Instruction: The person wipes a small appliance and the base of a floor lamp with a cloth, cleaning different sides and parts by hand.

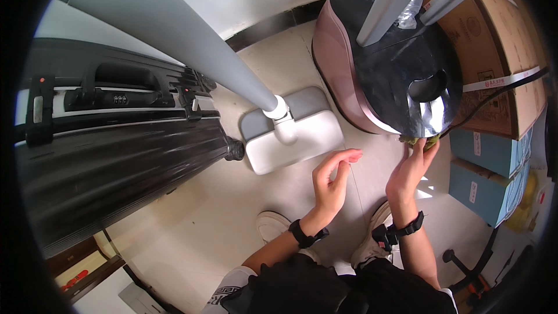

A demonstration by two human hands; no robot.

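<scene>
My right hand (408,170) presses a green cloth (425,141) against the lower front of a garment steamer's pink and black base (392,74). The cloth is partly hidden by the fingers and the base's rim. My left hand (333,176) hangs in the air left of it, fingers curled, thumb and fingertips close together, nothing in it. Beyond the left hand, a flat white and grey mop head (301,135) lies on the tiled floor, its thick grey pole (192,30) rising to the upper left. Two grey poles (392,4) stand over the steamer base.
A black suitcase (122,152) stands at the left. Cardboard boxes (497,52) and blue boxes (479,187) are stacked at the right. A black cable (484,102) runs from the base across the cardboard. My shoes (272,225) are on the floor below my hands.
</scene>
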